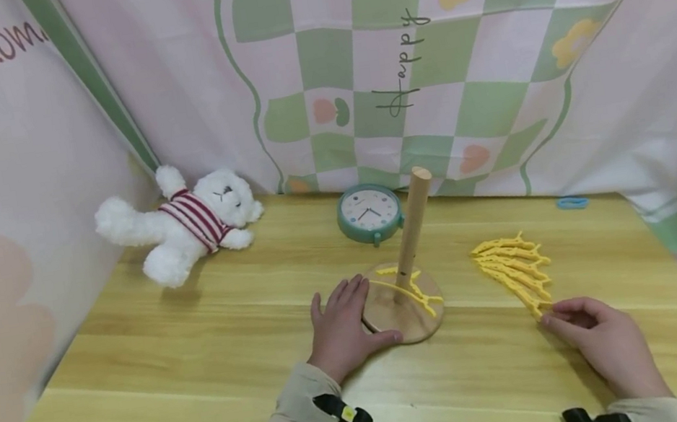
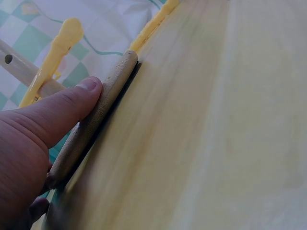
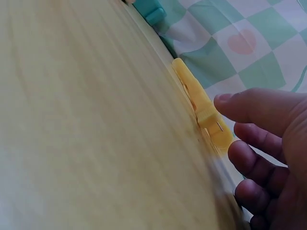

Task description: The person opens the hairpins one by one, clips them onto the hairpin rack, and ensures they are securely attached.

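A round wooden base [image 1: 387,317] carries an upright wooden post [image 1: 414,225], slightly tilted in the head view. Yellow branch-shaped pieces [image 1: 419,294] lie on the base around the post's foot. My left hand [image 1: 343,327] rests against the base's left side, fingers spread and fairly straight, with the thumb [image 2: 72,108] on its rim. More yellow branch pieces [image 1: 514,265] lie fanned out on the table to the right. At the near end of this fan is my right hand [image 1: 608,342]. In the right wrist view its thumb and bent fingers stand apart beside a yellow piece [image 3: 204,108].
Behind the post lies a teal round clock [image 1: 370,213]. A white plush bear [image 1: 195,218] in a striped shirt lies at the back left. A small blue clip-like thing [image 1: 572,203] is at the back right. Patterned curtain [image 1: 322,60] encloses the wooden table [image 1: 206,377].
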`<state>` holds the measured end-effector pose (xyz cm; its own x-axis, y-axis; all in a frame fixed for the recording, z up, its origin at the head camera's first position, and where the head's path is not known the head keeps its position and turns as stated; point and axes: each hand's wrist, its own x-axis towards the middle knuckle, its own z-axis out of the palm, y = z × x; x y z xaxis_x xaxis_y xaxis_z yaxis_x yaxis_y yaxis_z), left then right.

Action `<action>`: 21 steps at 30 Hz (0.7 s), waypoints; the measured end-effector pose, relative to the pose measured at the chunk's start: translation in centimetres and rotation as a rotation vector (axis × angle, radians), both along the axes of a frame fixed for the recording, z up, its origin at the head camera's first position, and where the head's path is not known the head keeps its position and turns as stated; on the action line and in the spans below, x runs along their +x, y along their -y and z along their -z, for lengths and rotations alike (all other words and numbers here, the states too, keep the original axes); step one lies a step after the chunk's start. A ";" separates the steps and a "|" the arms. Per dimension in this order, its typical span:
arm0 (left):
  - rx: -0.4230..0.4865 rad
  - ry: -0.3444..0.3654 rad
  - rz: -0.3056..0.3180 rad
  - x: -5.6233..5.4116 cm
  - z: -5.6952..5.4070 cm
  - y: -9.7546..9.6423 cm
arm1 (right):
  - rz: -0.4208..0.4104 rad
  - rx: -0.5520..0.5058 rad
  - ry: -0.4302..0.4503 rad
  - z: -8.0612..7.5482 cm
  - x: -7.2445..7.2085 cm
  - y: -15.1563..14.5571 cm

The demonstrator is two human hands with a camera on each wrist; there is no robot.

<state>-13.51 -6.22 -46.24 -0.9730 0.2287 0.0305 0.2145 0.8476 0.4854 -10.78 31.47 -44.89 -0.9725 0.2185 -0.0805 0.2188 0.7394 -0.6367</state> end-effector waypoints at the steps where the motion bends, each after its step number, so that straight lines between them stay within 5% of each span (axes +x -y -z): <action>1: 0.000 0.000 0.000 0.0 0.0 0.0 | -0.009 0.008 -0.009 0.0 0.2 0.1; 21: -0.007 -0.012 0.000 -0.2 0.5 0.0 | -0.121 -0.005 -0.019 -0.3 1.4 3.6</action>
<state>-13.72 -6.23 -46.73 -0.9726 0.2290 0.0410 0.2204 0.8508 0.4770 -9.40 27.83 -44.62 -0.9932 0.0986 -0.0624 0.1156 0.7563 -0.6440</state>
